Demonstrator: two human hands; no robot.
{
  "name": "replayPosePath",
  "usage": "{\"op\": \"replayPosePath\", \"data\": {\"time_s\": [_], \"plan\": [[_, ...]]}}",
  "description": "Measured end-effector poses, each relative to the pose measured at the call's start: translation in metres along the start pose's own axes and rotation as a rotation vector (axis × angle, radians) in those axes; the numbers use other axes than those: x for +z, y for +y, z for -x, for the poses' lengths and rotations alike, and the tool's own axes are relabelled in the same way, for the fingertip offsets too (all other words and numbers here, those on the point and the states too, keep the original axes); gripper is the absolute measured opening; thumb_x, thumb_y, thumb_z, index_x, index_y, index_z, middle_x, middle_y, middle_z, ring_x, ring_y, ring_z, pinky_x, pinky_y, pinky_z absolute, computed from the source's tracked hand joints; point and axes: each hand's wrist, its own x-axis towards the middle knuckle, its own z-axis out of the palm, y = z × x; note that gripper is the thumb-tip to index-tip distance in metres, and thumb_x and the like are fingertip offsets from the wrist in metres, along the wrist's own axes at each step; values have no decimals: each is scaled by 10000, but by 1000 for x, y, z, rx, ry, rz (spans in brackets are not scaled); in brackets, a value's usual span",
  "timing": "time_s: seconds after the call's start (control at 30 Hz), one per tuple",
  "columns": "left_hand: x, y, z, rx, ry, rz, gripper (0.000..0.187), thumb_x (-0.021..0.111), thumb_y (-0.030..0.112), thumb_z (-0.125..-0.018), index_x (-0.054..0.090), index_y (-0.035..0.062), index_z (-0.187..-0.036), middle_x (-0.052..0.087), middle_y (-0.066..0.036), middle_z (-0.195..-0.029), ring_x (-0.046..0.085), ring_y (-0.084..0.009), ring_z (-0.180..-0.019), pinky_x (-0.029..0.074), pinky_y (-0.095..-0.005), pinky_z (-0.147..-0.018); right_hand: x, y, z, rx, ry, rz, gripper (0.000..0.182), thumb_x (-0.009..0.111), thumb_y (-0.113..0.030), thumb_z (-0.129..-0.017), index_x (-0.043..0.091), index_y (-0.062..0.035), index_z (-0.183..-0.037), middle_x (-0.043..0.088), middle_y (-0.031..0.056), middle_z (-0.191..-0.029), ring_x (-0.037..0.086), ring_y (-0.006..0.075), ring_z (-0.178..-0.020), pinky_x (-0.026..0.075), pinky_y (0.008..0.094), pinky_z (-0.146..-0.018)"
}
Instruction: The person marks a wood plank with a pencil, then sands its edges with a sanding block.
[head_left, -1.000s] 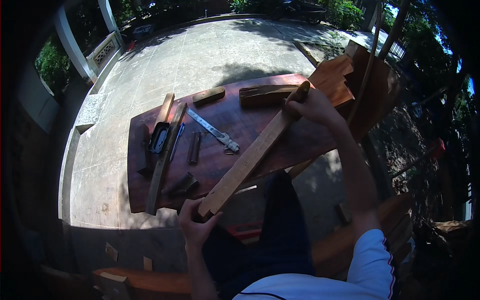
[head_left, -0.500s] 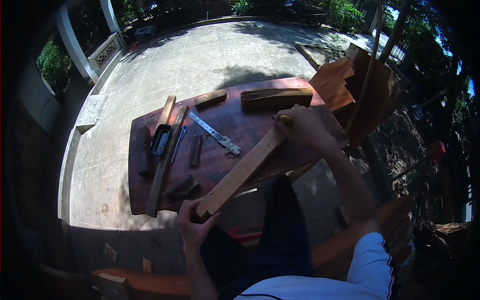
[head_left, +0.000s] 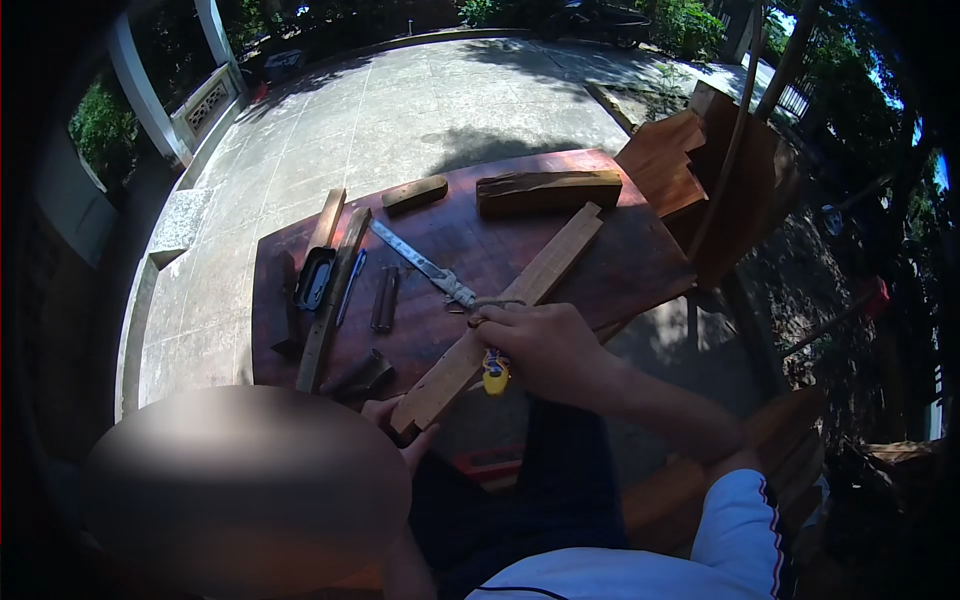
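Note:
A long squared wooden bar slants over the near edge of the reddish wooden tabletop. My left hand is closed on the bar's near end; a blurred patch covers part of this hand. Around the middle of the bar, my right hand is closed on a small tool with a yellow end; the rest of the tool is mostly hidden by the fingers. A thin curled brown strip shows just above these fingers, lying across the bar.
A flat metal blade with a wrapped end, a blue pen, a dark oblong holder and several wood pieces lie on the tabletop. A thick wooden block sits at the back. A blurred oval covers the lower left.
My right hand has come down the bar from its far end to about its middle, with the yellow-ended tool. The curled strip now shows. A blurred oval has appeared at lower left.

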Motion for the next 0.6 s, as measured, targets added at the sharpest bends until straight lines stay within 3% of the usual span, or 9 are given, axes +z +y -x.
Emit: {"op": "replayPosePath", "data": {"time_s": [0.07, 0.1, 0.17, 0.33, 0.43, 0.5, 0.53, 0.6], "plan": [[2, -5, 2, -12, 4, 21, 558, 1003, 86, -700, 706, 21, -1168, 705, -81, -1080, 724, -204, -1026, 581, -349, -910, -4, -53, 8, -146, -70, -156, 372, 813, -141, -819, 664, -94, -1157, 707, 93, -1350, 725, 265, -1254, 640, 377, -919], [2, -5, 1, -14, 6, 31, 556, 1001, 83, -702, 706, 21, -1170, 705, -81, -1080, 724, -205, -1023, 581, -349, -907, 5, -66, 11, -243, 27, -183, 305, 761, -157, -857, 703, -60, -1140, 732, 131, -1251, 765, 299, -1081, 640, 390, -876], [0, -1, 0, 12, -5, -22, 566, 1005, 89, -697, 708, 23, -1174, 708, -82, -1074, 727, -211, -1013, 581, -350, -902, 4, -69, 16, -272, 47, -142, 305, 756, -146, -865, 701, -63, -1153, 734, 127, -1247, 766, 287, -1095, 643, 383, -866], [-4, 6, -2, 41, -24, -77, 556, 987, 68, -714, 695, 10, -1185, 695, -71, -1096, 709, -190, -1053, 566, -337, -934, -8, 15, 16, 102, 144, 92, 298, 803, -120, -836, 708, -65, -1113, 754, 105, -1218, 764, 263, -1129, 639, 413, -845], [-2, 8, -2, 28, -24, -67, 558, 985, 72, -716, 691, 13, -1187, 697, -77, -1096, 711, -200, -1053, 567, -346, -942, 1, 30, 12, 174, 178, 243, 296, 820, -127, -820, 708, -63, -1086, 751, 112, -1212, 768, 269, -1091, 631, 406, -823], [-1, 9, -2, 46, -23, -75, 560, 983, 76, -722, 687, 16, -1193, 697, -82, -1092, 712, -202, -1051, 568, -350, -946, 12, -6, 12, 87, 156, 205, 298, 817, -177, -831, 701, -42, -1072, 738, 139, -1190, 755, 302, -971, 620, 394, -815], [-1, 8, -1, 59, -18, -94, 586, 989, 86, -709, 694, 24, -1211, 700, -92, -1103, 715, -226, -1051, 572, -363, -939, 21, -31, 17, 22, 125, 195, 297, 787, -175, -848, 681, -62, -1101, 721, 160, -1313, 751, 332, -1153, 635, 412, -902], [1, 3, 0, 84, -2, -134, 640, 1002, 106, -683, 708, 39, -1248, 707, -111, -1124, 723, -275, -1050, 580, -388, -926, 31, -80, 29, -151, 144, 183, 293, 776, -196, -861, 677, -65, -1103, 707, 191, -1351, 731, 367, -1222, 618, 412, -1000]]}}
